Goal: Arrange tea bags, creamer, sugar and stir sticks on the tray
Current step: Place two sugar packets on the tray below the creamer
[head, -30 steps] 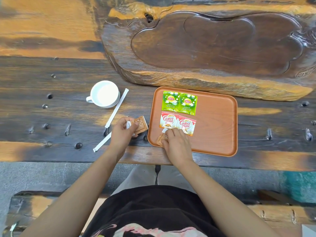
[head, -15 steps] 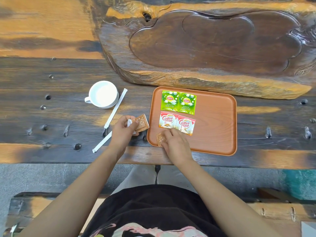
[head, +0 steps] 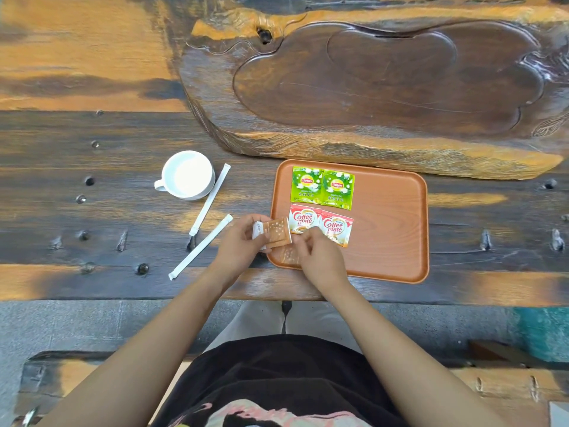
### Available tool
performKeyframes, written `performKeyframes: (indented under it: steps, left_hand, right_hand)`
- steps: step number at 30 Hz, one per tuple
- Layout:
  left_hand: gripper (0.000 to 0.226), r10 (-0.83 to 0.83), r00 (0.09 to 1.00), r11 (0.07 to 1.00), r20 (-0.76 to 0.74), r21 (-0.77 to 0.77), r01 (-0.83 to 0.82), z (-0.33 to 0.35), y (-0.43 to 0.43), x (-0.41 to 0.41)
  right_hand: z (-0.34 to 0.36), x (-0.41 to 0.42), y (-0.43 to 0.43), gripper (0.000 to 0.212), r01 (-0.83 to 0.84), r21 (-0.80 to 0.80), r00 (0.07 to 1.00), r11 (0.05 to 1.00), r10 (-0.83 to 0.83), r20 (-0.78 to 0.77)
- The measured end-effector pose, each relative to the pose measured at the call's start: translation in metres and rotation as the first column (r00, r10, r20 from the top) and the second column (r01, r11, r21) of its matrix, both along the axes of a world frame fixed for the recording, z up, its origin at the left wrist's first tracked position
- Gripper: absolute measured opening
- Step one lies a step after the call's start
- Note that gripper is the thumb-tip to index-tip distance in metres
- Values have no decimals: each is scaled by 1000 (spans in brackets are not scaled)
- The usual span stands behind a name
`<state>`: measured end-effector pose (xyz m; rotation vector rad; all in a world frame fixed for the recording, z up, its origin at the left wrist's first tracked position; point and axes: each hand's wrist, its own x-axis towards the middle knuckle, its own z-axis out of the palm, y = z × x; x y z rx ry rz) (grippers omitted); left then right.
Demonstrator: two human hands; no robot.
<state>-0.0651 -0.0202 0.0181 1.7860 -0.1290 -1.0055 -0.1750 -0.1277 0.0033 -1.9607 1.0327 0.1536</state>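
An orange tray (head: 391,229) lies on the wooden table. Two green tea bags (head: 321,187) sit side by side at its far left, with two red-and-white creamer packets (head: 334,228) just below them. A brown sugar packet (head: 289,255) lies in the tray's near left corner, under the fingers of my right hand (head: 320,257). My left hand (head: 243,245) holds a second brown sugar packet (head: 278,231) over the tray's left rim. Two white wrapped stir sticks (head: 209,200) (head: 200,246) lie on the table left of the tray.
A white cup (head: 187,174) stands left of the stir sticks. A large carved wooden slab (head: 385,87) fills the table behind the tray. The table's near edge runs just below my hands.
My left hand has carried its sugar packet rightward to the tray's left rim. My right hand has stayed over the sugar packet in the tray's corner.
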Motion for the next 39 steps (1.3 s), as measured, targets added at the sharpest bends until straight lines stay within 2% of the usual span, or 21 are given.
performKeyframes:
  steps: [2,4,7,10,13,15,18,22,24,25,27,29,30,32,33,36,39]
  left_hand:
    - [23,-62,998,998,0,-3,62,4,-5,-5]
    - [25,-120,993,993,12,-12,120,9,-11,-10]
    - [19,-163,986,986,23,-12,164,10,-20,-17]
    - [12,-216,976,976,31,26,215,8,-27,-23]
    - [16,-212,977,977,7,12,211,2,-32,-27]
    - [18,-204,971,976,126,103,192,-4,-33,-27]
    - [17,-342,860,934,380,238,266,-14,-28,-24]
    - [24,-594,598,804,538,396,443,-26,-20,-30]
    - [28,-602,559,798,570,404,447,-28,-20,-36]
    - [29,-573,582,819,577,376,434,-26,-22,-39]
    - [27,-482,699,875,528,257,409,-18,-29,-43]
    - [24,-427,825,903,370,128,410,-8,-38,-46]
    - [21,-426,859,904,286,83,420,-4,-41,-47]
    - [14,-417,899,909,133,41,415,0,-47,-48]
    - [14,-388,919,922,65,36,387,0,-49,-48]
    - [13,-198,975,980,-103,3,200,4,-53,-50]
    - [14,-56,971,998,-230,-34,49,8,-55,-55]
  right_hand:
    - [6,0,-5,18,192,253,972,948,-220,84]
    - [9,-4,-11,10,192,359,958,913,-254,135]
    - [11,-18,-19,3,198,440,943,876,-293,157]
    - [12,-31,-23,19,320,528,877,787,-456,148]
    - [7,-45,-26,12,408,495,841,767,-527,124]
    - [2,-53,-30,8,492,441,802,751,-588,105]
    - [-3,-60,-35,17,546,409,781,731,-621,67]
    - [-6,-57,-30,23,484,397,836,780,-546,52]
    - [-4,-56,-30,21,466,404,840,787,-537,76]
    - [-3,-56,-31,19,443,412,847,796,-522,97]
    - [2,-56,-34,20,358,443,879,822,-457,137]
    - [7,-57,-38,24,241,467,920,851,-353,168]
    - [8,-57,-41,24,190,461,937,867,-301,179]
    - [9,-55,-45,21,165,438,940,884,-275,202]
    - [9,-54,-46,16,208,441,921,873,-327,211]
    - [8,-54,-44,7,354,520,842,778,-507,186]
    - [7,-57,-38,12,354,569,853,742,-506,128]
